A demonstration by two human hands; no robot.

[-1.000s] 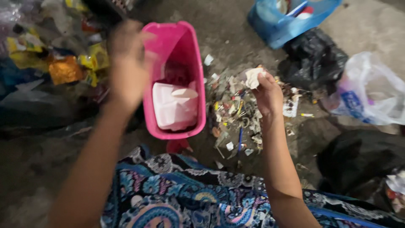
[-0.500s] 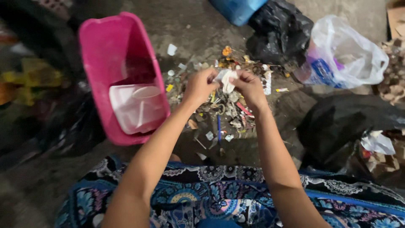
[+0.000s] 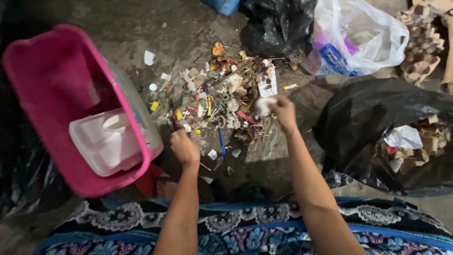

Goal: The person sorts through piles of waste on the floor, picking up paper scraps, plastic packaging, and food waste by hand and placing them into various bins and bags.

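- Evidently sorting is the step in hand: the right hand [image 3: 283, 111] pinches a crumpled white scrap [image 3: 263, 106] just above the litter pile [image 3: 222, 101] on the floor.
- Left hand [image 3: 184, 147] reaches down at the pile's near edge, fingers curled; whether its grip holds anything, I cannot tell.
- Next move, I judge, calls for carrying the scrap clear without spilling bits.
- Scrap looks soft, wadded, light.
- Pink bin [image 3: 52, 85] with a white tray [image 3: 106, 141] stands left of the pile.

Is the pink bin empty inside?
No, the pink bin has a white foam tray lying inside it near the bottom.
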